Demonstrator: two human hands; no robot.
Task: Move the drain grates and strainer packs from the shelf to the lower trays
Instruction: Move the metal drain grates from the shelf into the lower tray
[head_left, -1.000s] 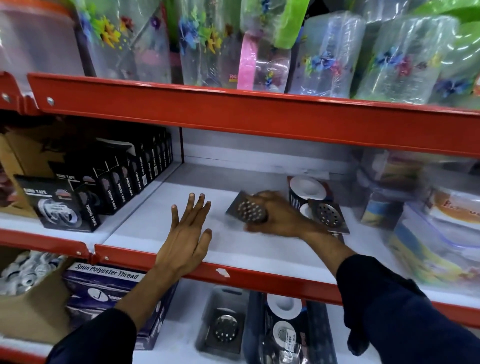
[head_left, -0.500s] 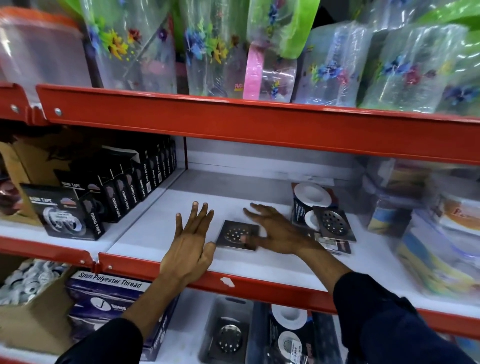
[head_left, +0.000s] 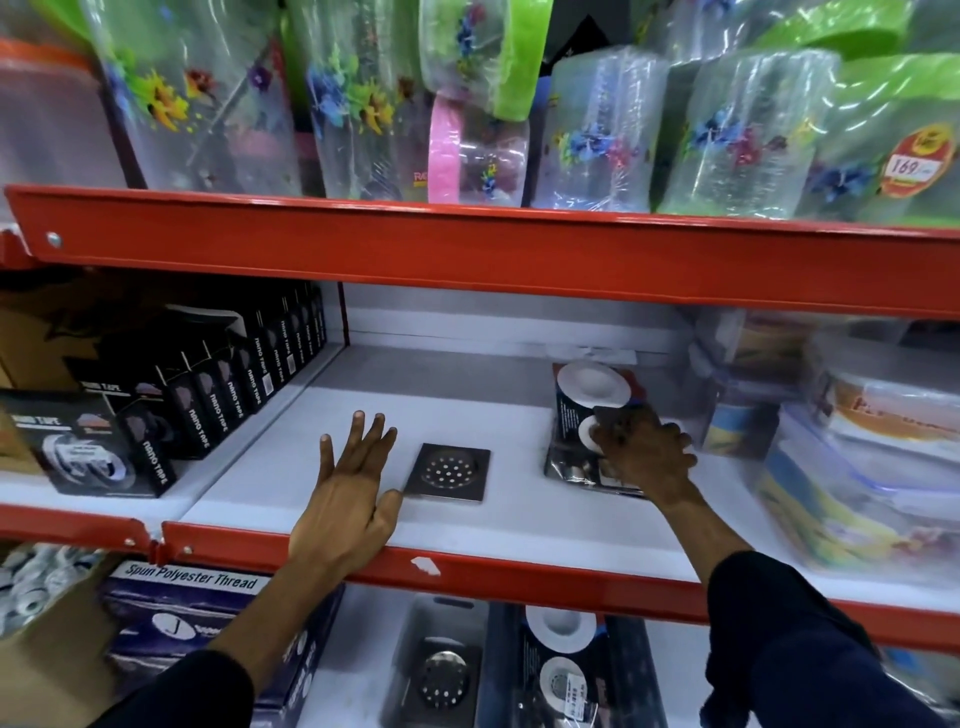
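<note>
One drain grate (head_left: 448, 472) lies on the shelf (head_left: 291, 467); beside it the left hand (head_left: 349, 499) is spread flat, the right hand (head_left: 644, 457) closed on strainer packs (head_left: 592, 410). Below, a tray (head_left: 410, 644) holds one grate (head_left: 442, 675).

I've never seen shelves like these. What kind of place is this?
Most likely a household goods shop. Red-edged shelves hold rows of boxed nano tape, wrapped flowery plastic containers with a price sticker, and a steel drain grate near the left hand.

"Spun Polyester Thread" on blue box (head_left: 192, 597), "nano tape" on black boxes (head_left: 223, 410), "169" on round sticker (head_left: 917, 166)
</note>
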